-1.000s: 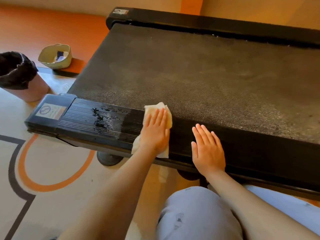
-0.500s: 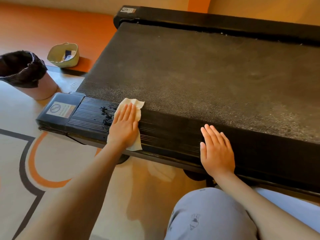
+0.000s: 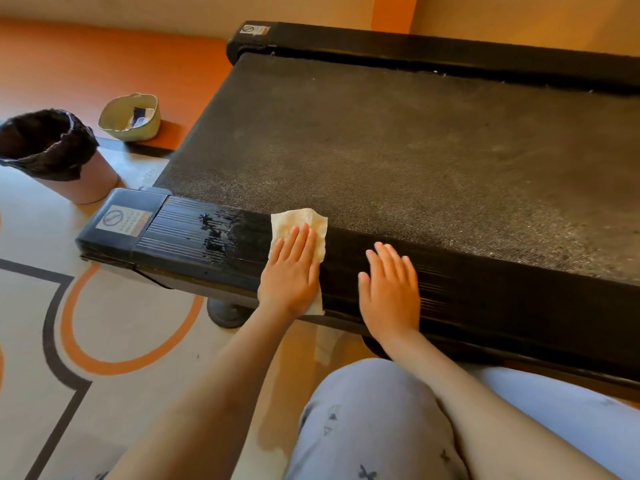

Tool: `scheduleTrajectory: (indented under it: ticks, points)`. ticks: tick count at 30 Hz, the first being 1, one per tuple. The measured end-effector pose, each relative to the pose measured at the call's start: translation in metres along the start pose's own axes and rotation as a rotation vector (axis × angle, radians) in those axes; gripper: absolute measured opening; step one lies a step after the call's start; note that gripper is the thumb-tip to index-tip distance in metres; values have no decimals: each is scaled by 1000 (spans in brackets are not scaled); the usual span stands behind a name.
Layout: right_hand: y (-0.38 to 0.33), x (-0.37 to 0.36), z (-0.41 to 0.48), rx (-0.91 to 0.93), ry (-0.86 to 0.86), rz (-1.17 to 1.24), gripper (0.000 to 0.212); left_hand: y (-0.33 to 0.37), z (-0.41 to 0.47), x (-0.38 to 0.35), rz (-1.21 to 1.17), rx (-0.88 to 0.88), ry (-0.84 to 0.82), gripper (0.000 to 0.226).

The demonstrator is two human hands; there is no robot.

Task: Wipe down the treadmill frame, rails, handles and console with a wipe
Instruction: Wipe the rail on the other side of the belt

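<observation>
Crumpled wipe (image 3: 299,220) slid right along ribbed black rail (image 3: 194,237) | left hand (image 3: 289,271) flat, pressing it | right hand (image 3: 389,289) flat on rail

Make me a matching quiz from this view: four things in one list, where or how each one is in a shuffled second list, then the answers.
Things:
1. wipe
2. right hand
3. bin
4. basket

Place or state:
A. lined with a black bag
B. flat on the bare rail
C. pressed under the left hand
D. on the orange floor

Pairs: 1-C, 2-B, 3-A, 4-D
</observation>
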State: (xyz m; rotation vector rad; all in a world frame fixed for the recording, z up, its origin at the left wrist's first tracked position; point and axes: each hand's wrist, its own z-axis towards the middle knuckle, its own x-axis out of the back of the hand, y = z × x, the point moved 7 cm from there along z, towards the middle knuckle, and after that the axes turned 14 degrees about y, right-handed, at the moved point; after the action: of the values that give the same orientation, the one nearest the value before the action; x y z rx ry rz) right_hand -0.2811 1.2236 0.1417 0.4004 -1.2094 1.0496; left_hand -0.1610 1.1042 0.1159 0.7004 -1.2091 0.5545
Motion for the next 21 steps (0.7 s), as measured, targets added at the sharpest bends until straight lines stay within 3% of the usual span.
scheduleTrajectory:
  ticks: [8,16,21]
  points:
    - [-65,-16,24,149,-28,65,53,-53,-4,19,78,62,49,66]
    - [-41,-36,24,154,-81,12,62,-167,6,35,92,261,22,56]
    - [-42,-36,23,142,-58,20,59,-178,10,35,96,353,15,58]
